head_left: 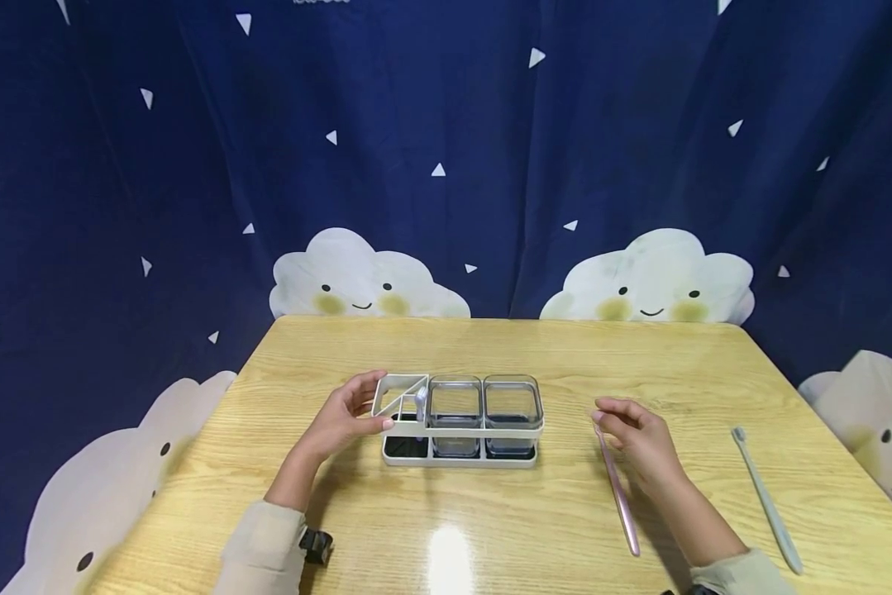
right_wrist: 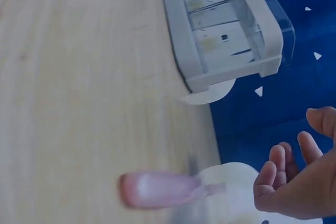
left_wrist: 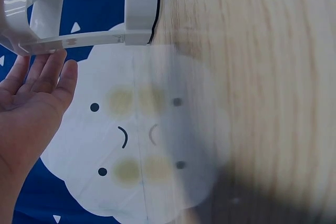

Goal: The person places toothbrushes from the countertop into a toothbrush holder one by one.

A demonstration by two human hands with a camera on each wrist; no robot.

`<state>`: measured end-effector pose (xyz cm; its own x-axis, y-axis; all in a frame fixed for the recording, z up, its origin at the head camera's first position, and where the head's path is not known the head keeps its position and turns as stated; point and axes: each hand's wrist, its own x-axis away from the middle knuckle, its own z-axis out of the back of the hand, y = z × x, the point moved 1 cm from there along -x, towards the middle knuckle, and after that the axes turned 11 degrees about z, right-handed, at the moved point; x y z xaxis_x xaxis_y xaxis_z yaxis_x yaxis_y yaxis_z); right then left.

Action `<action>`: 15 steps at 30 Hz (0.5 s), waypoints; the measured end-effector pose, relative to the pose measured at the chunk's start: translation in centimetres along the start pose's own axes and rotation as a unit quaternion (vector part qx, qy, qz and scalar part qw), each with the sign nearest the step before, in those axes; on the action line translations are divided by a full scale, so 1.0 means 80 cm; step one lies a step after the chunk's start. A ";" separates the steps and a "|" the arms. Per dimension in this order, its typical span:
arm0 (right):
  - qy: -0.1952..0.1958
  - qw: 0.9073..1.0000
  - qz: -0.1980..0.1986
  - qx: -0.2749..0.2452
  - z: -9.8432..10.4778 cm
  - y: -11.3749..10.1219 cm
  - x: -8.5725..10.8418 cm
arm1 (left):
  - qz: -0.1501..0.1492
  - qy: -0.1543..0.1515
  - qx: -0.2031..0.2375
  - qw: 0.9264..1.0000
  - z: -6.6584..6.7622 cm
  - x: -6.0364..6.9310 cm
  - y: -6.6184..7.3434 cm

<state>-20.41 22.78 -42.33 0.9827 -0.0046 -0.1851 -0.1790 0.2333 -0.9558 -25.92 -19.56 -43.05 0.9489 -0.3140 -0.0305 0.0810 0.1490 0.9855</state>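
A white toothbrush holder (head_left: 464,432) with two clear cups stands mid-table. At its left end my left hand (head_left: 337,423) grips the frame, thumb at the front and fingers behind; the left wrist view shows the fingertips of that hand (left_wrist: 37,98) against the holder (left_wrist: 94,39). A pale brush head (head_left: 421,400) shows in a left compartment. On the right, a pink toothbrush (head_left: 618,494) lies on the table beside my right hand (head_left: 650,450), whose fingers are loosely bent. In the right wrist view this hand (right_wrist: 302,179) holds nothing, apart from the pink handle (right_wrist: 163,189).
A grey-green toothbrush (head_left: 767,502) lies at the right of the wooden table (head_left: 520,529), beyond my right forearm. Behind the table hangs a dark blue curtain (head_left: 446,107) with clouds and small white triangles.
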 end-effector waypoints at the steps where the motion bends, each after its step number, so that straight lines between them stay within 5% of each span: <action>1: 0.003 1.000 -0.002 0.000 0.002 0.002 0.001 | 0.000 0.001 -0.001 1.000 0.000 0.000 0.000; 8: 0.024 0.999 -0.021 -0.042 0.011 0.014 0.005 | 0.008 0.002 -0.006 1.000 0.001 -0.003 0.003; 15: 0.034 0.998 -0.042 -0.016 0.013 0.024 0.012 | 0.017 -0.003 0.006 1.000 0.001 -0.001 0.001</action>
<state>-19.77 24.27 -44.12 0.9891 -0.0880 -0.1182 -0.0990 0.1974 -0.9753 -26.03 -19.55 -42.97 0.9490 -0.3154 0.0042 0.0451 0.1487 0.9879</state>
